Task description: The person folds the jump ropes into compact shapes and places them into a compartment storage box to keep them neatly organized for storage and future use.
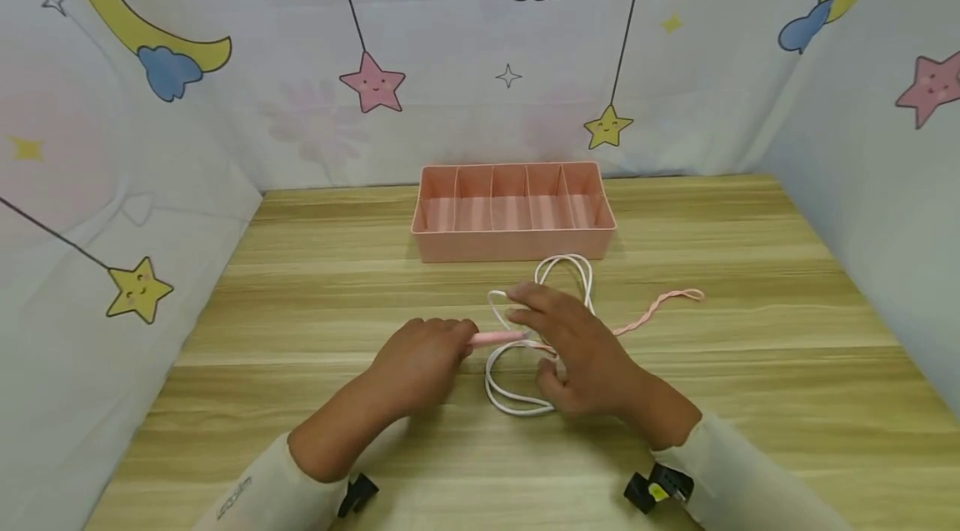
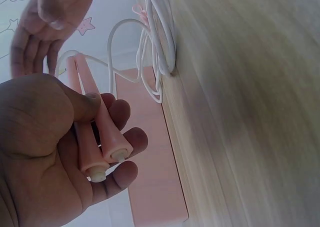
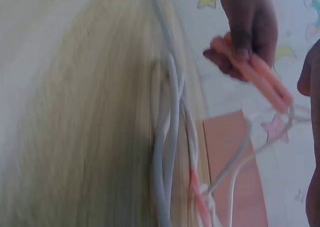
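My right hand point(image 1: 592, 356), fingers parted, hovers by a looped white cord point(image 3: 158, 172); my left hand point(image 1: 423, 360) has its fingers clamped on two smooth, flared pink handles point(image 2: 111, 134) above the wood-grained counter point(image 1: 300, 289). Beyond: a compartmented pink box point(image 1: 513, 246), star-printed cloth point(image 1: 450, 139).

Pink handles point(image 2: 107, 127), white cord point(image 3: 173, 109), pink box point(image 1: 513, 247)

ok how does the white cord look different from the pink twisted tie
The white cord is white, while the pink twisted tie is pink. The white cord looks smooth; the pink twisted tie has strands wound round each other. The white cord bends into wide loops, whereas the pink twisted tie trails off to the right. Both are slender and lie at least partly on the table.
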Motion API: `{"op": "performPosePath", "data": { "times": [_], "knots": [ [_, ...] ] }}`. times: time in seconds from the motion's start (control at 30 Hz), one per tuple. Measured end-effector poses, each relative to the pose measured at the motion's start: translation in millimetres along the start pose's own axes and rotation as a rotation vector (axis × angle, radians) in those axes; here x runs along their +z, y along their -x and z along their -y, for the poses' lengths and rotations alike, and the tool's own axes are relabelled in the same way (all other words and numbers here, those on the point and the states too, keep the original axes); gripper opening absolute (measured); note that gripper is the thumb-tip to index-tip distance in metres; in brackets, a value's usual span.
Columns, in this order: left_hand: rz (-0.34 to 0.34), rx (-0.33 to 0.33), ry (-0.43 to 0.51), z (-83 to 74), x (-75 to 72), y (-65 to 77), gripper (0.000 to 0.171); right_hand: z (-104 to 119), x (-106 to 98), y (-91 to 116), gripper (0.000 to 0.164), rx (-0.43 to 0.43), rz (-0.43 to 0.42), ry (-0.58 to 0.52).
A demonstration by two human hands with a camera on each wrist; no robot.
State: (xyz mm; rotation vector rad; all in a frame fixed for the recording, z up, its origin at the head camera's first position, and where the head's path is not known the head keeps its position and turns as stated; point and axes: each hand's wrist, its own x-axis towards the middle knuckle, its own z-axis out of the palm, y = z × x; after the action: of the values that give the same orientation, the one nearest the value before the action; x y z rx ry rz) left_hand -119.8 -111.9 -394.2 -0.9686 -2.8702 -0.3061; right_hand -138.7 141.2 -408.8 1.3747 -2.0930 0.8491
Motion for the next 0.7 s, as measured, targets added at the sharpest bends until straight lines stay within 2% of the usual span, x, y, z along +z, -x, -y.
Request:
{"op": "performPosePath", "data": {
  "times": [0.07, 0.13, 0.23, 0.37, 0.47, 0.57, 0.7],
  "knots": [
    [-0.005, 0.015, -0.004, 0.1, -0.5, 0.7, 0.015, 6, 2, -5, 0.071, -0.082, 0.053, 0.023],
    [-0.015, 0.025, -0.002, -0.2, -1.3, 1.3, 0.017, 9, 4, -7, 0.067, -0.078, 0.123, 0.046],
    [-0.027, 0.037, -0.013, -0.8, -2.5, 2.3, 0.016, 7, 7, -6, 0.063, -0.004, 0.211, 0.093],
    [-0.030, 0.029, -0.044, -0.9, -5.2, 3.6, 0.014, 0, 5, -4, 0.048, 0.157, 0.269, 0.081],
    [-0.024, -0.002, -0.046, 0.5, -9.7, 4.2, 0.014, -6, -1, -5, 0.029, 0.250, 0.284, 0.051],
    [-0.016, -0.051, -0.017, 3.4, -14.7, 4.6, 0.015, -16, -8, -3, 0.019, 0.251, 0.277, 0.086],
    [-0.018, -0.088, 0.040, 7.5, -20.5, 6.9, 0.016, -36, -14, 1, 0.040, 0.162, 0.217, 0.168]
  ]
}}
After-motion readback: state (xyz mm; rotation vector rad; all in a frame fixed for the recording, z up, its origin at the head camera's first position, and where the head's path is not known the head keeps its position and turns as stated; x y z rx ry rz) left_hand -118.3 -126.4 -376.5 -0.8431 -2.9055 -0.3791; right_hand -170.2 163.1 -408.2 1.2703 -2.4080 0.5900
